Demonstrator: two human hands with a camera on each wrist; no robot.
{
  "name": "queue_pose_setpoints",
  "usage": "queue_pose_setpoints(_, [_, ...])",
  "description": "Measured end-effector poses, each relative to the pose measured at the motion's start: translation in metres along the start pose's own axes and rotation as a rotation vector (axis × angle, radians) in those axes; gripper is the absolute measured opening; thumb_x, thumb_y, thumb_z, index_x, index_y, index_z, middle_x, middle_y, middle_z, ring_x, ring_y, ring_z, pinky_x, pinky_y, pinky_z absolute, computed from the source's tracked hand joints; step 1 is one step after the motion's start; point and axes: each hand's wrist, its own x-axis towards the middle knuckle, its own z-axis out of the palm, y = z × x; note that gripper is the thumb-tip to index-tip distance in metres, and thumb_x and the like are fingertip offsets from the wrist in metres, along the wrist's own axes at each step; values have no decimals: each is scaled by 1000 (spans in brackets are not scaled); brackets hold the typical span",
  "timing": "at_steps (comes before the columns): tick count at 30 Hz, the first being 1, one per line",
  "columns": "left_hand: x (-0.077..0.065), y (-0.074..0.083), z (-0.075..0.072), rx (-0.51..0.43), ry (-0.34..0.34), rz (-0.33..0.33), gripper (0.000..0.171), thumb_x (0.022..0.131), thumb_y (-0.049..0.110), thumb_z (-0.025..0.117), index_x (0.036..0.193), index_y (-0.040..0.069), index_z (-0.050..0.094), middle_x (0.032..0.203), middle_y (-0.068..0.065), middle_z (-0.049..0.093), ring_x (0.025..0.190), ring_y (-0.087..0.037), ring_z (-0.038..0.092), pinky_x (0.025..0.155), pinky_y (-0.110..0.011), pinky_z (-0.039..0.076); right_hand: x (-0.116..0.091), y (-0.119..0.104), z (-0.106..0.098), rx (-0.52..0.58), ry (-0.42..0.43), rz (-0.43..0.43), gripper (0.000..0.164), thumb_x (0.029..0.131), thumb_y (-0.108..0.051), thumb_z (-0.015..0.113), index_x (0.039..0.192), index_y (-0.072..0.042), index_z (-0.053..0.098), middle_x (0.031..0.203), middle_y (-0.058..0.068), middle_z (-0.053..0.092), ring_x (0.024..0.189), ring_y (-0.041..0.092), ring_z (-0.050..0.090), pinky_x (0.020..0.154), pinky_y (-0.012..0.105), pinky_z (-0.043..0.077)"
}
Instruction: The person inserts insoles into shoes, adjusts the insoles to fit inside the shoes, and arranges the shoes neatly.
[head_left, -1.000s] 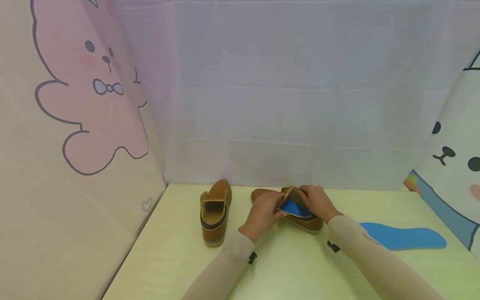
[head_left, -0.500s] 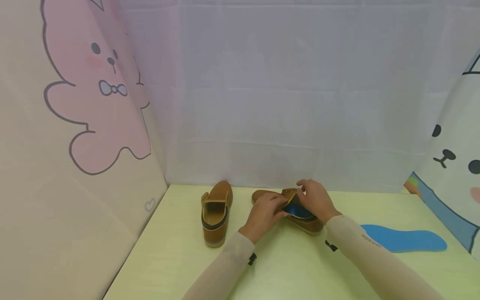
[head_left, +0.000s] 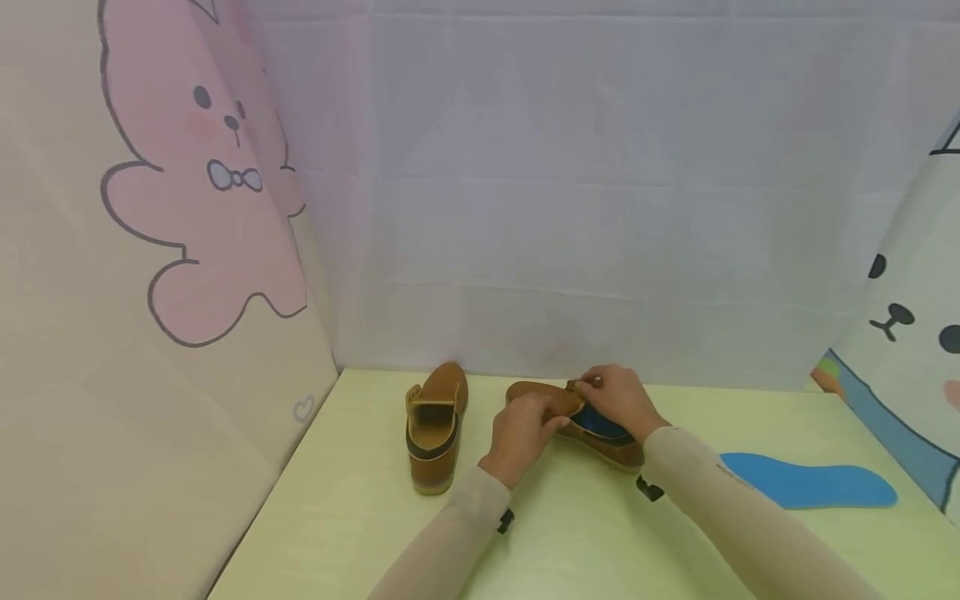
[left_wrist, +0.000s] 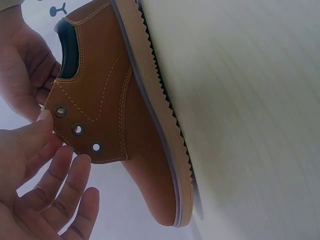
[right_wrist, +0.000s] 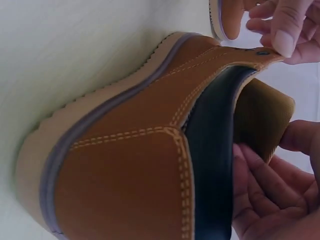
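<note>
No word, brand or number can be read from where I stand. On the long beige fabric sleeve (head_left: 738, 517) over the person's right forearm there is a small, dark, slanting mark (head_left: 735, 477), perhaps lettering, but too small and blurred for me to make out. The only clear sign I see is a small, pale grey-violet outlined heart (head_left: 303, 408), printed low on the cream cloth hanging (head_left: 97, 408) at the left, near the pale yellow-green tabletop's (head_left: 360, 517) edge.

Pale sheets (head_left: 600, 183) hang behind a yellowish-green table (head_left: 352, 517).
</note>
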Motion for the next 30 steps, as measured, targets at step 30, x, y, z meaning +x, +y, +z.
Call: queue_pose_setpoints(30, [1,4,11,-178,-12,-81,22,86,25,67,104,18,57,84,8,64,65,1,53,54,-18,43,-7,14,-13,187,10,10,37,94,-20,53,129,-6,51,86,7,66,65,18,62,57,33,50])
